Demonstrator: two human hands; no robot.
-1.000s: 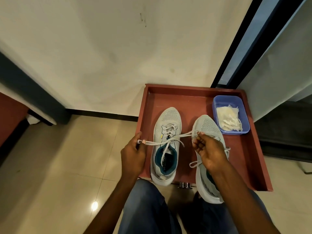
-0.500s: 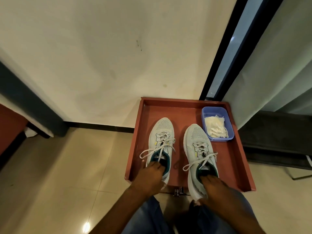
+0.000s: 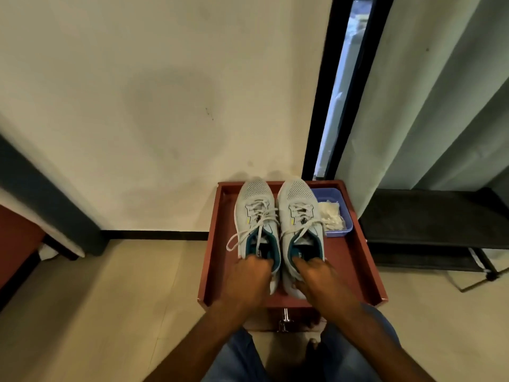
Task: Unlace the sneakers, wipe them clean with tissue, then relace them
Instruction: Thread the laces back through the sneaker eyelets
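Observation:
Two light grey sneakers with teal linings stand side by side on a red-brown tray (image 3: 214,244), toes toward the wall. Both are laced, with white lace ends hanging loose. My left hand (image 3: 249,277) grips the heel of the left sneaker (image 3: 254,213), fingers inside the collar. My right hand (image 3: 316,277) grips the heel of the right sneaker (image 3: 298,210) the same way. Just right of the right sneaker, a blue tub (image 3: 337,199) of white tissue (image 3: 332,215) sits in the tray's far right corner.
The tray rests on a low stand against a cream wall. A grey curtain (image 3: 429,106) and a dark window frame are at the right, with a black low shelf (image 3: 429,216) beside the tray. Tiled floor lies to the left. My knees in jeans are below.
Both hands let go of the lace ends and took hold of the sneakers' heels. The sneakers have shifted toward the wall and closer together.

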